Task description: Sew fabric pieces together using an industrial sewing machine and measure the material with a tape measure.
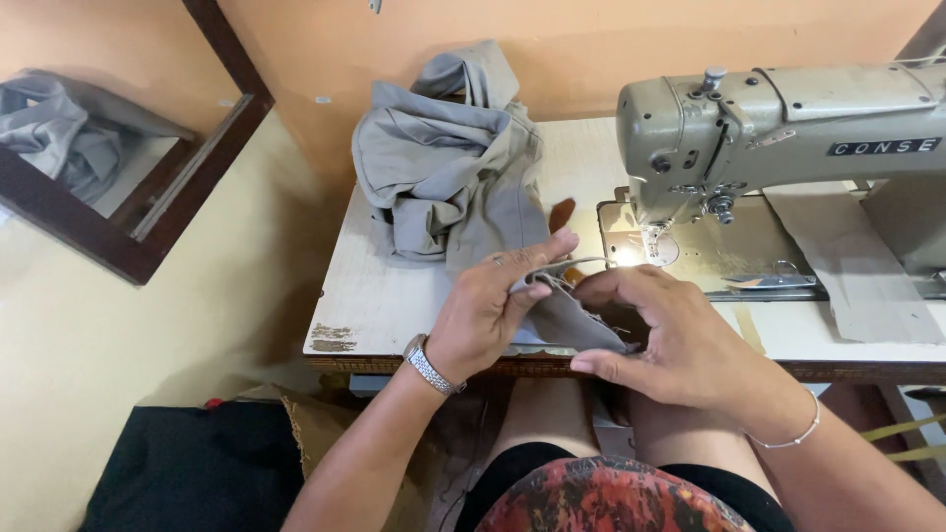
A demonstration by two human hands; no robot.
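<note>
I hold the small grey fabric piece at the near tabletop edge, before the sewing machine. Left hand pinches its top edge; right hand is closed around its lower end. Keep the fold taut and edges aligned.

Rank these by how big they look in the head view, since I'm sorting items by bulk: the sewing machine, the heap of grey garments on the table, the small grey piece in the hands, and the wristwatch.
1. Sewing machine, partly cut off at the frame edge.
2. Heap of grey garments.
3. Small grey piece, partly covered by the left hand and right hand.
4. Wristwatch.
</note>
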